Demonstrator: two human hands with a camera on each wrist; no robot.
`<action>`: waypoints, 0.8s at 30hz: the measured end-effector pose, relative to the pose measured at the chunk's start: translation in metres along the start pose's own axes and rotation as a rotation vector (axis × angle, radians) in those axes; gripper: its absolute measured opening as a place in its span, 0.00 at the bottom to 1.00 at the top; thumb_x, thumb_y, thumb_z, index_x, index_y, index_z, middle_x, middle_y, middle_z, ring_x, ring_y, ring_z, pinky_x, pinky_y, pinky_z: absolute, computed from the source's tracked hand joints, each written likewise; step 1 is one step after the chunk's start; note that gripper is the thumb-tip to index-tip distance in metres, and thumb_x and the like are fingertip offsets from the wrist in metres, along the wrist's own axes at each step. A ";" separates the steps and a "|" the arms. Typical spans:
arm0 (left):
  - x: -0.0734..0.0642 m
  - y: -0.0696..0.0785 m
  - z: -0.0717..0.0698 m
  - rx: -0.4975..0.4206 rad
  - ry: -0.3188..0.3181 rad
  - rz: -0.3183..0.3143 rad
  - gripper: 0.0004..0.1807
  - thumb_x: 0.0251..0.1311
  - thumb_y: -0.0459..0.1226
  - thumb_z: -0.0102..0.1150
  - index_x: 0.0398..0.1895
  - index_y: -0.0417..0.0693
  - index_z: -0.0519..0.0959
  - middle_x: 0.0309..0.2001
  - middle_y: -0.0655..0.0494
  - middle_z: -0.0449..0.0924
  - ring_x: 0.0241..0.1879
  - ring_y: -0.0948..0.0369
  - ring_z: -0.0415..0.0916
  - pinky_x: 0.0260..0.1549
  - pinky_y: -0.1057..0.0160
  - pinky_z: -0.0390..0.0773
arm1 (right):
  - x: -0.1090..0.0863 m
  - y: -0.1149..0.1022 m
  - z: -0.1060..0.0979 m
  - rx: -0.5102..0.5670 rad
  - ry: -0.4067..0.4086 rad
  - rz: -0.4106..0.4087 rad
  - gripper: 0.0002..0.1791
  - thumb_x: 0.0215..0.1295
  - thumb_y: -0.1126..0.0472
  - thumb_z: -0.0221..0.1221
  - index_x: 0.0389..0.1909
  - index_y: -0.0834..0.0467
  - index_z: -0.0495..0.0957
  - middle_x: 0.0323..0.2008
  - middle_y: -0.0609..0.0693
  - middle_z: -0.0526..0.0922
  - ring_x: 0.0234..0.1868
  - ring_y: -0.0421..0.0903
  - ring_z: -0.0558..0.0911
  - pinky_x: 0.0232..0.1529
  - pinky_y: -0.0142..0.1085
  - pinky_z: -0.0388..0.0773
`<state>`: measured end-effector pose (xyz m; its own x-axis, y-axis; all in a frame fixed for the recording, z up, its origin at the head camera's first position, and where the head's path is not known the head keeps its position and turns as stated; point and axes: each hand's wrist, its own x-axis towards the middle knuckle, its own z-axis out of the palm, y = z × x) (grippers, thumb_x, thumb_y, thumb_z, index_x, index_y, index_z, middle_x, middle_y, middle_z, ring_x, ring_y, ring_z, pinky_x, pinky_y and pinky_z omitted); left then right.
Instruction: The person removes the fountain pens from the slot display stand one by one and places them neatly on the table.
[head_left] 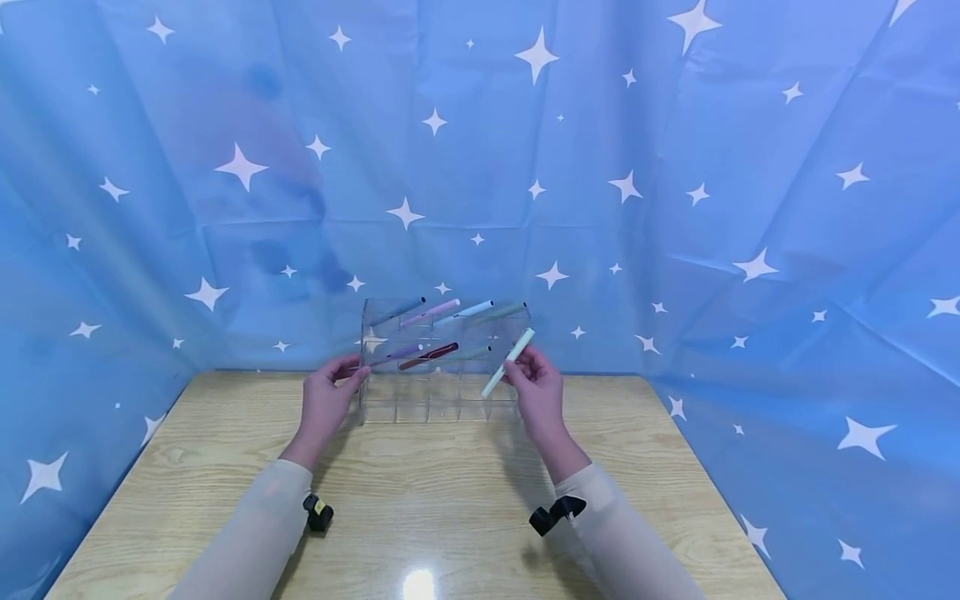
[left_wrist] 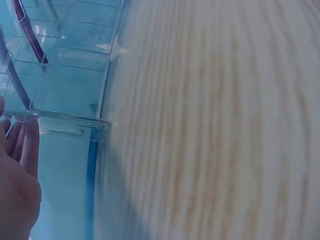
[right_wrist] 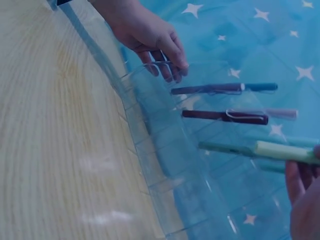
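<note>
A clear tiered pen rack (head_left: 442, 420) stands at the table's far side. At its left end, my left hand (head_left: 327, 402) pinches the side panel between thumb and fingers. My right hand (head_left: 540, 390) holds a pale mint pen (head_left: 507, 363) aslant before the rack's right part; in the right wrist view this pen (right_wrist: 285, 151) overlaps a green pen (right_wrist: 225, 148). Below the top row lie a purple pen (head_left: 401, 355), a dark red pen (head_left: 429, 357) and that green one. The top row bears dark blue, pink (head_left: 431, 313), light blue (head_left: 467, 312) and dark green pens.
The rack's lower front has several see-through compartments (right_wrist: 165, 185). Behind it hangs a blue cloth (head_left: 480, 167) with white stars, which also runs along both sides of the wooden table (head_left: 420, 500). Each sleeve bears a black wrist camera (head_left: 318, 513).
</note>
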<state>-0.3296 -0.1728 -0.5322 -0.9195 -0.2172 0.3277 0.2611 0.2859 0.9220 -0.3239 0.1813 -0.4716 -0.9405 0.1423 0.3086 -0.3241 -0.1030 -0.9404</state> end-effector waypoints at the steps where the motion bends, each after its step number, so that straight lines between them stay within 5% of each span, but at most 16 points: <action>1: 0.000 0.000 0.000 0.002 0.000 0.001 0.20 0.75 0.44 0.74 0.62 0.42 0.88 0.51 0.45 0.92 0.47 0.60 0.87 0.34 0.74 0.83 | -0.002 -0.001 0.001 0.001 -0.010 0.010 0.15 0.74 0.74 0.67 0.58 0.68 0.84 0.45 0.58 0.85 0.41 0.44 0.84 0.52 0.44 0.92; 15: 0.002 -0.002 -0.001 -0.030 -0.016 -0.022 0.22 0.74 0.46 0.74 0.63 0.42 0.88 0.52 0.44 0.91 0.43 0.66 0.86 0.33 0.73 0.85 | -0.032 0.004 0.019 -0.040 -0.197 0.135 0.18 0.75 0.74 0.67 0.62 0.72 0.81 0.49 0.62 0.86 0.43 0.44 0.86 0.48 0.41 0.93; 24: 0.001 -0.002 -0.002 -0.040 -0.009 -0.012 0.21 0.74 0.43 0.75 0.62 0.39 0.87 0.52 0.41 0.91 0.43 0.68 0.86 0.32 0.75 0.84 | -0.050 0.017 0.035 -0.071 -0.287 0.179 0.18 0.75 0.72 0.68 0.62 0.73 0.81 0.45 0.54 0.88 0.43 0.44 0.86 0.46 0.39 0.93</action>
<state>-0.3310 -0.1753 -0.5337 -0.9252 -0.2123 0.3146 0.2610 0.2459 0.9335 -0.2862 0.1381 -0.4979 -0.9754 -0.1555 0.1561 -0.1531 -0.0310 -0.9877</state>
